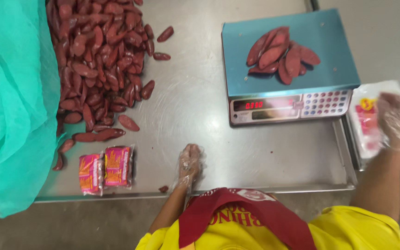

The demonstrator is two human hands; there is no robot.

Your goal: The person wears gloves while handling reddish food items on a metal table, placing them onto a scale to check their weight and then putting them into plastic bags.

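My right hand (396, 121), fingers clasping a plastic bag (371, 122), sits right of the scale (289, 74); left hand (190, 164) rests loosely curled, empty, on the worktop (237, 153).

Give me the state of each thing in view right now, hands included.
Scale: powered on, red display lit.
Sausages on the scale pan: small loose heap.
Sausage pile: large, spread loose on the steel table.
Two pink packets: sealed, lying flat side by side.
Left hand: gloved, resting on the table, holding nothing.
Right hand: gloved, on the clear printed bags, blurred.
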